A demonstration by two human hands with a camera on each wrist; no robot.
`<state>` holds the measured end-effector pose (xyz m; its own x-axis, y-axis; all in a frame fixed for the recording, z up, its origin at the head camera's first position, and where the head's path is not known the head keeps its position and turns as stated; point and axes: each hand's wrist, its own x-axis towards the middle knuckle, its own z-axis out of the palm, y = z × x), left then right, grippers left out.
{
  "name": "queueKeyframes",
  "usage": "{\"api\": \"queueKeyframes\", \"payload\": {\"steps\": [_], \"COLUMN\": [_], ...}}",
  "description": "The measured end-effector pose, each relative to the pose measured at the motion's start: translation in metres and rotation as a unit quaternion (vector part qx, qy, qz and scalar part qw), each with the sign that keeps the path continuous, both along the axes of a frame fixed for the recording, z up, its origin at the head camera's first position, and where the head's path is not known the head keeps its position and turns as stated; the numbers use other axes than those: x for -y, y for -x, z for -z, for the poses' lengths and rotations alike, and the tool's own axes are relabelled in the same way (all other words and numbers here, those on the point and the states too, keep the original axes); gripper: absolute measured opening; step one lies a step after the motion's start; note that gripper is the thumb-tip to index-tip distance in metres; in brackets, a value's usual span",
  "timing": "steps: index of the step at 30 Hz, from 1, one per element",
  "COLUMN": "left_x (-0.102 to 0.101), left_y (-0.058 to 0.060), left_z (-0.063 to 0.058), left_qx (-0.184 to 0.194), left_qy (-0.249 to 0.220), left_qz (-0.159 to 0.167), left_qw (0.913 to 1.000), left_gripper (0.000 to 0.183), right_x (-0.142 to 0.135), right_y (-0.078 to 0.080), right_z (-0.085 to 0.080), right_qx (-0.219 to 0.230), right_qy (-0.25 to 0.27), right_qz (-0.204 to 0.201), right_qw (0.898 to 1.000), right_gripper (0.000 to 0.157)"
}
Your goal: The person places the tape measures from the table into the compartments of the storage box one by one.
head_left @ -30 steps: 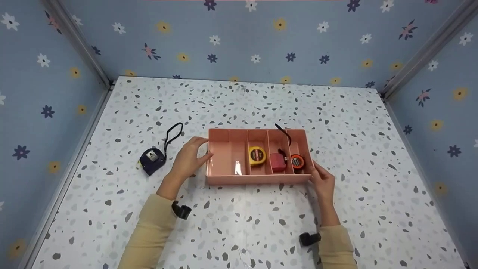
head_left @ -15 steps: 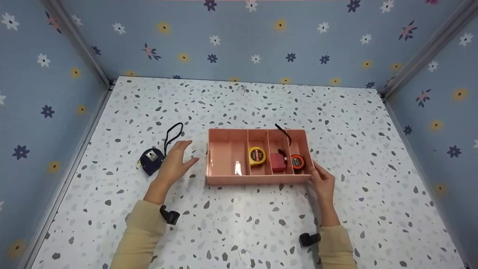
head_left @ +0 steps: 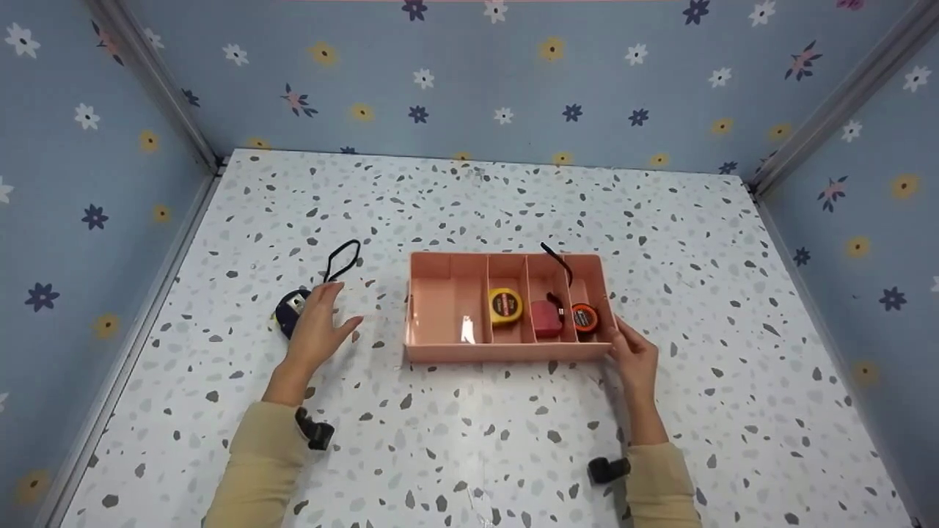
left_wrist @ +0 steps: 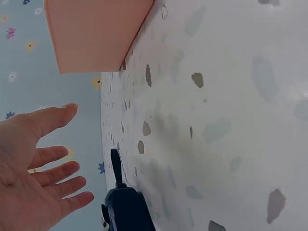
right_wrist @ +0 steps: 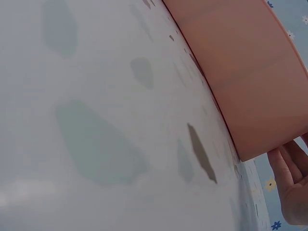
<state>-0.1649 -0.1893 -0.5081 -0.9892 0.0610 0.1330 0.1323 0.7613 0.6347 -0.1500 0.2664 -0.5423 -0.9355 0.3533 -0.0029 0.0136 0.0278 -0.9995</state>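
Observation:
My left hand (head_left: 315,334) is open beside the dark blue tape measure (head_left: 287,316), partly covering it in the head view. In the left wrist view its fingers spread with nothing between them, and the tape measure (left_wrist: 129,210) stands on the table below. A black wrist strap (head_left: 343,258) loops out from it. My right hand (head_left: 634,357) holds the right end of a pink divided box (head_left: 506,353), near its front corner. Inside, in separate compartments, sit a yellow tape measure (head_left: 505,306), a red one (head_left: 546,320) and an orange-and-black one (head_left: 585,317).
The box's wide left compartment (head_left: 447,308) shows its bare floor. A black strap (head_left: 557,262) from inside the box reaches over its back edge. Speckled white tabletop (head_left: 469,205) surrounds everything, with blue flowered panels (head_left: 469,81) at the back and sides.
My left hand has let go of the box's left end and moved left to the dark blue tape measure. The right hand and the box have stayed in place.

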Motion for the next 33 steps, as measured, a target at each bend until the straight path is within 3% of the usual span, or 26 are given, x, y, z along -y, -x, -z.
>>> {"api": "queueKeyframes", "payload": {"steps": [8, 15, 18, 25, 33], "left_x": [0.015, 0.024, 0.028, 0.036, 0.043], "left_y": [0.000, 0.001, 0.001, 0.004, 0.008], "left_z": [0.012, 0.018, 0.021, 0.029, 0.031], "left_qx": [0.027, 0.005, -0.008, -0.012, 0.016], "left_qy": [-0.012, -0.007, -0.003, 0.009, 0.012], "left_qz": [-0.022, -0.044, -0.056, -0.075, -0.097], "left_qw": [0.9993, 0.9990, 0.9984, 0.9971, 0.9950], "left_gripper": [0.065, 0.070, 0.069, 0.071, 0.073], "right_x": [-0.001, -0.007, -0.010, 0.001, 0.001], "right_y": [0.001, 0.005, 0.006, 0.000, 0.000], "right_z": [0.003, 0.017, 0.021, -0.003, -0.003], "right_qx": [-0.029, -0.031, -0.034, 0.002, 0.020], "right_qy": [0.012, -0.009, 0.006, 0.002, -0.008], "right_qz": [-0.003, -0.010, -0.011, 0.005, 0.011], "right_qw": [1.000, 0.999, 0.999, 1.000, 1.000], "right_gripper": [0.031, 0.041, 0.043, 0.033, 0.033]}}
